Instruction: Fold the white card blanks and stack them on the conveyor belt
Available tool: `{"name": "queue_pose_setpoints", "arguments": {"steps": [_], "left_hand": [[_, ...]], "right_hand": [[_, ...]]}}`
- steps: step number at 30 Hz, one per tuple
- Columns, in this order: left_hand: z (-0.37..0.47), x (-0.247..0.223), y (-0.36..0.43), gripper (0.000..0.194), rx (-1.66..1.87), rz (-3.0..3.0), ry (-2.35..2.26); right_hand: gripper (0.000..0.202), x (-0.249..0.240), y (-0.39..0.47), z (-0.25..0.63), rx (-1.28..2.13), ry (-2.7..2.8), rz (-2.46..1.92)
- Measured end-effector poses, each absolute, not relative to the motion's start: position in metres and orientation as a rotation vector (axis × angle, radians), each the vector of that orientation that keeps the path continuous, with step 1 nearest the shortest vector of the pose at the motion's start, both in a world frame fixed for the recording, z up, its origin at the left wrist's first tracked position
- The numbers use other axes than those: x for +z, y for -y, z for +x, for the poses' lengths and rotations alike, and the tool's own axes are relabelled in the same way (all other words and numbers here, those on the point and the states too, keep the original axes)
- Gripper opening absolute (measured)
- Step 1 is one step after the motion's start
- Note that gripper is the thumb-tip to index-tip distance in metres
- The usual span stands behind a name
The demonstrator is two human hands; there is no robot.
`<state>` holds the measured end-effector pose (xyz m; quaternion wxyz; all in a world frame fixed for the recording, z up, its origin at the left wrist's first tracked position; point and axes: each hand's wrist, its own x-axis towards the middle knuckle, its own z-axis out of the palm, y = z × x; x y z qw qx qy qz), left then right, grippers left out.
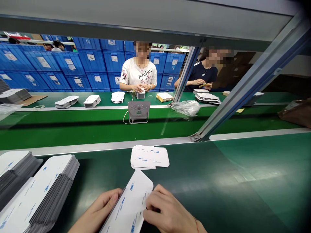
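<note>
A stack of white-faced adhesive sheets (132, 202) with blue print stands tilted between my hands at the bottom centre. My left hand (103, 207) is wrapped against its left side, thumb near the upper edge. The curled fingers of my right hand (165, 208) pinch the right edge of the top sheet. Just beyond the stack, a few loose white sheets (149, 157) lie overlapping on the dark green table (194, 174). Tall piles of similar sheets with grey edges (52, 186) stand at the left.
A metal post (233, 84) rises at the right from the table's far rail. Past it are a green conveyor belt (102, 129), a small grey fan (139, 111) and a plastic bag (187, 107). Two people work at the opposite table before blue crates (92, 61).
</note>
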<state>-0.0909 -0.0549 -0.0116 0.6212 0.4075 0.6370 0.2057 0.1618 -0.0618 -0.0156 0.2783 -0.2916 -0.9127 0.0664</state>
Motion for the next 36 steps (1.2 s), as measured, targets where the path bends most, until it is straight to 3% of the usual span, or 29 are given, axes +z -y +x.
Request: {"name": "queue_pose_setpoints", "arguments": {"steps": [12, 20, 27, 31, 36], "left_hand": [[-0.095, -0.023, 0.064, 0.056, 0.430, 1.020, -1.109], [-0.069, 0.000, 0.066, 0.060, 0.360, 1.124, -1.041], [-0.056, -0.012, 0.073, 0.061, 0.424, 1.152, -1.125], [-0.050, -0.013, 0.075, 0.061, 0.497, 1.100, -1.133], [-0.047, -0.003, 0.071, 0.054, 0.615, 1.092, -1.126]], "right_hand": [[0.026, 0.002, 0.057, 0.178, 0.201, 2.528, -0.696], [0.023, -0.003, 0.057, 0.188, 0.279, 2.537, -0.716], [0.024, 0.005, 0.056, 0.194, 0.348, 2.471, -0.712], [0.015, 0.004, 0.062, 0.197, 0.631, 2.248, -0.772], [0.022, -0.006, 0.077, 0.188, 1.452, 1.496, -1.024]]}}
